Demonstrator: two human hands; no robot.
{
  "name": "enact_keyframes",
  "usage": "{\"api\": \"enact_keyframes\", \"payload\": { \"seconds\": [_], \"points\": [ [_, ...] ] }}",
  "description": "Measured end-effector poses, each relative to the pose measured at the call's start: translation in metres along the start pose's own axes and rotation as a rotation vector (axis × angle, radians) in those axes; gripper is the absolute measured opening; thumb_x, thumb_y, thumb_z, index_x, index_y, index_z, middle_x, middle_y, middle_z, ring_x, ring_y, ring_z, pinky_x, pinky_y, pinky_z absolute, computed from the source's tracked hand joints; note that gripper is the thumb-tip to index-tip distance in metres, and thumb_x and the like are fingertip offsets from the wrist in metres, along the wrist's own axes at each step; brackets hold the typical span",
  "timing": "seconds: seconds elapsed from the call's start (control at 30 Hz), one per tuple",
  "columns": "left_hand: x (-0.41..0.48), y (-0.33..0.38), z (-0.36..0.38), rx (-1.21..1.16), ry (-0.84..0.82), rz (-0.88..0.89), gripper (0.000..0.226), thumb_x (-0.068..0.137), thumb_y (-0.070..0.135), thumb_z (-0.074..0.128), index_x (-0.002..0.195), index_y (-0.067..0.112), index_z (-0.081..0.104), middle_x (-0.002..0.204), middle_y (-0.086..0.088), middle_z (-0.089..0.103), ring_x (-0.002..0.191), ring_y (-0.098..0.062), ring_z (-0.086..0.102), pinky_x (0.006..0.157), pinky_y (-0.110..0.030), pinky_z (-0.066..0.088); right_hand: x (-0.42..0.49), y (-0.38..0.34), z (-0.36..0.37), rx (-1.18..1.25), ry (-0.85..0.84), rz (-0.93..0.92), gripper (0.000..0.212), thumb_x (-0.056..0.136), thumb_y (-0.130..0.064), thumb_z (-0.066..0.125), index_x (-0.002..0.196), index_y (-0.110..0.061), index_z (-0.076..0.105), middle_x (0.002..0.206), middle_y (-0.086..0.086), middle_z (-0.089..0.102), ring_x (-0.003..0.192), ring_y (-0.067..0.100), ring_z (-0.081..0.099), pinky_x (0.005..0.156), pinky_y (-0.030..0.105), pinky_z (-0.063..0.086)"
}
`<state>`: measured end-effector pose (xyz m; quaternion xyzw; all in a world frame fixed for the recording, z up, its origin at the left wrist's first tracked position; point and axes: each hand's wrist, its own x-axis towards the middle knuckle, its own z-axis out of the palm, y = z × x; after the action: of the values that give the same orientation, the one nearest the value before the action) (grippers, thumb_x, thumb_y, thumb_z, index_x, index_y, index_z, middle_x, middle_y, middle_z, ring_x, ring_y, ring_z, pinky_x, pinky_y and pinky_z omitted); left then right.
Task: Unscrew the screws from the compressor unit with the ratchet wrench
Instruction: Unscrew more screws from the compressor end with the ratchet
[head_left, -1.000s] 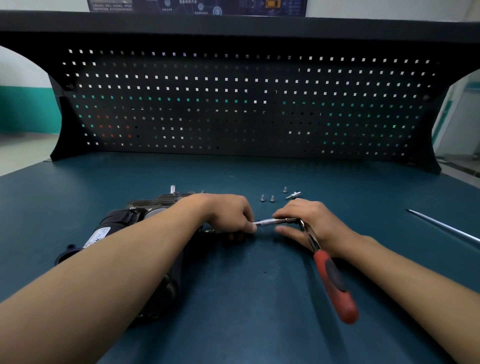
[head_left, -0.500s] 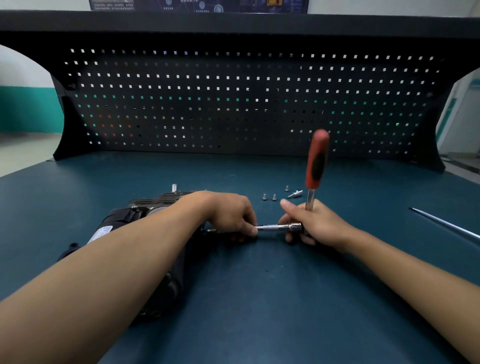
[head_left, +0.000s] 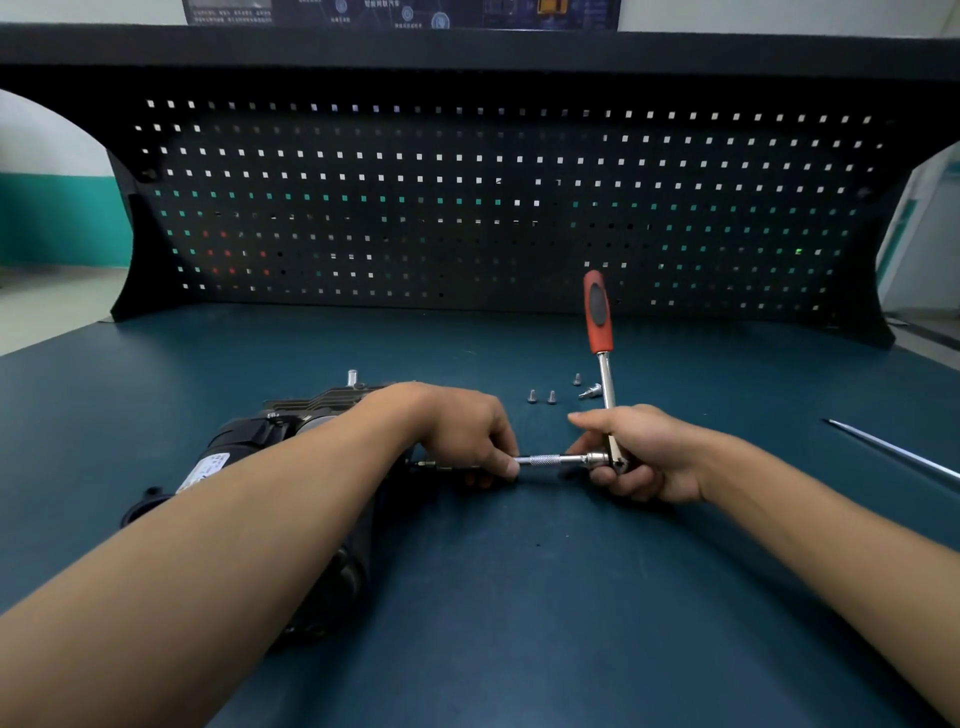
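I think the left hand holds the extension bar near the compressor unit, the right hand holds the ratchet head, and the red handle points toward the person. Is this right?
Not quite. The head view shows the red handle pointing away from the person, toward the pegboard. The rest holds: left hand on the extension bar, right hand at the ratchet head.

You have one left hand (head_left: 462, 431) and one right hand (head_left: 649, 452), one compressor unit (head_left: 260, 436) at near left, one ratchet wrench (head_left: 598, 317), three small loose screws (head_left: 531, 396), one larger silver fastener (head_left: 590, 391) beside them, and one thin rod (head_left: 893, 449) at the right.
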<state>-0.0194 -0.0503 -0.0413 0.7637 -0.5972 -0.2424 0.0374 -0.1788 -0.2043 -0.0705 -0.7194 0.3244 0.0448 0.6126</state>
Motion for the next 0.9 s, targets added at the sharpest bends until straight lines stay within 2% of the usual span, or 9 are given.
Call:
{"api": "enact_keyframes", "payload": {
  "seconds": [0.1,0.27,0.33,0.43,0.57,0.9],
  "points": [
    [-0.001,0.000,-0.001,-0.013,-0.002,-0.004,0.020,0.099,0.030,0.060,0.104,0.015,0.074,0.081,0.006,0.071,0.070,-0.008,0.065,0.072,-0.022,0.051,0.000,-0.002,-0.001,0.012,-0.034,0.027,0.057,0.101,-0.051,0.044,0.089,-0.003,0.074,0.053,0.003,0.046,0.031,0.006,0.024,0.031,0.012,0.015],
    [-0.001,0.000,-0.001,-0.021,-0.001,-0.009,0.021,0.099,0.029,0.060,0.105,0.015,0.073,0.081,0.006,0.071,0.071,-0.008,0.066,0.069,-0.018,0.051,0.001,-0.003,-0.003,0.039,-0.074,0.065,0.061,0.101,-0.052,0.041,0.090,-0.001,0.072,0.052,0.002,0.044,0.030,0.004,0.023,0.030,0.012,0.014],
    [-0.001,0.001,-0.001,-0.025,0.004,-0.013,0.021,0.099,0.029,0.060,0.105,0.015,0.073,0.079,0.007,0.071,0.069,-0.007,0.065,0.066,-0.016,0.050,0.001,-0.002,-0.002,0.036,-0.058,0.057,0.057,0.101,-0.051,0.042,0.093,-0.002,0.069,0.052,0.002,0.045,0.030,0.004,0.024,0.030,0.013,0.015],
    [-0.002,0.001,-0.001,-0.028,0.004,-0.019,0.021,0.098,0.029,0.061,0.106,0.014,0.074,0.078,0.007,0.070,0.069,-0.007,0.064,0.073,-0.023,0.052,0.001,0.001,0.003,-0.017,0.046,-0.007,0.041,0.099,-0.050,0.050,0.096,-0.011,0.062,0.050,0.003,0.048,0.031,0.007,0.027,0.031,0.013,0.016],
    [-0.003,0.002,0.001,-0.041,-0.002,-0.021,0.019,0.097,0.029,0.062,0.101,0.015,0.074,0.079,0.006,0.070,0.069,-0.008,0.064,0.084,-0.034,0.055,-0.002,0.006,0.005,-0.113,0.103,-0.148,0.038,0.098,-0.049,0.055,0.095,-0.012,0.065,0.051,0.003,0.051,0.033,0.009,0.032,0.034,0.015,0.020],
    [-0.003,0.001,0.001,-0.064,0.004,-0.035,0.019,0.096,0.029,0.064,0.100,0.014,0.074,0.081,0.005,0.072,0.068,-0.008,0.065,0.084,-0.034,0.056,0.001,0.013,0.004,-0.137,0.133,-0.317,0.042,0.098,-0.049,0.053,0.082,-0.015,0.070,0.053,0.009,0.055,0.032,0.013,0.036,0.035,0.015,0.023]
  ]
}}
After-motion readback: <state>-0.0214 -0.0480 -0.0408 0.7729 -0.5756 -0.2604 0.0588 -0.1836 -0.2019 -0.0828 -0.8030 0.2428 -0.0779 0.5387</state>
